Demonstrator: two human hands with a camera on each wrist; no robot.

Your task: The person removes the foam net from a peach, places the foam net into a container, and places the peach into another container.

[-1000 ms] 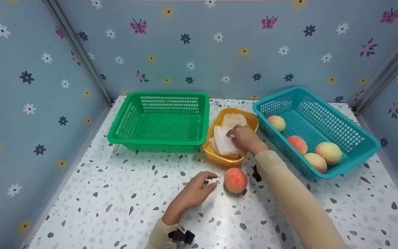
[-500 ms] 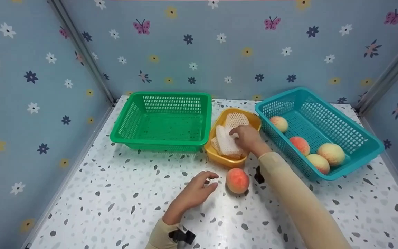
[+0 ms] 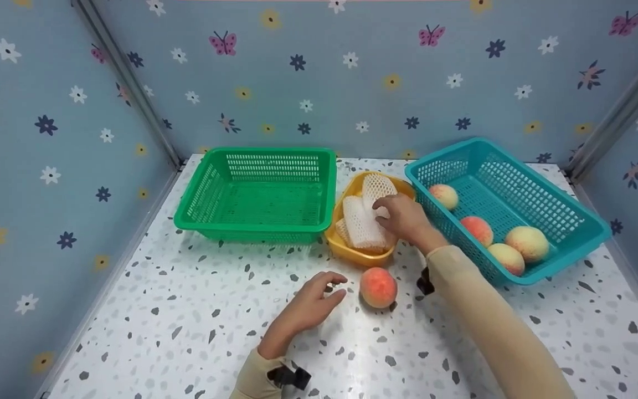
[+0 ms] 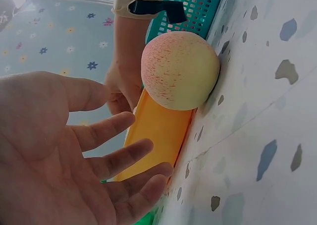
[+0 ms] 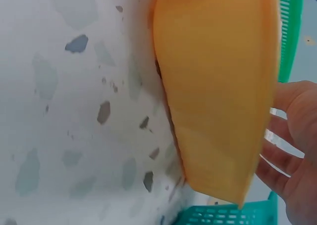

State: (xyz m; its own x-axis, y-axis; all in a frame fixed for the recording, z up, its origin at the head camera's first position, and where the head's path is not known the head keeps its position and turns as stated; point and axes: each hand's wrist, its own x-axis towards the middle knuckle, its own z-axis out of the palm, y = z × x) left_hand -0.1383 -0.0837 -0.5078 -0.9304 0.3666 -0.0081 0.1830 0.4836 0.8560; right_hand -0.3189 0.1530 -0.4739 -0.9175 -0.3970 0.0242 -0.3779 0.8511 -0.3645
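On the speckled table, a red-and-yellow peach (image 3: 379,287) sits in front of the yellow basket (image 3: 355,255). Beside its left side, my left hand (image 3: 312,302) hovers with fingers spread and relaxed, not touching it. The left wrist view has the peach (image 4: 180,70) just beyond the open palm (image 4: 74,145). White foam fruit nets (image 3: 361,224) lie in the yellow basket. Over its right side, my right hand (image 3: 406,217) pinches a foam net (image 3: 379,188) with curled fingers. In the right wrist view, the basket wall (image 5: 218,86) hides the fingertips of that hand (image 5: 297,145).
A green basket (image 3: 255,228) stands to the left of the yellow one. At the right, a teal basket (image 3: 565,266) holds several peaches (image 3: 526,244). Flower-patterned panels (image 3: 330,83) enclose the table at the back and sides.
My right hand has drawn slightly to the right, and the foam nets under it have shifted and risen a little. The left hand and the peach stay nearly in place.
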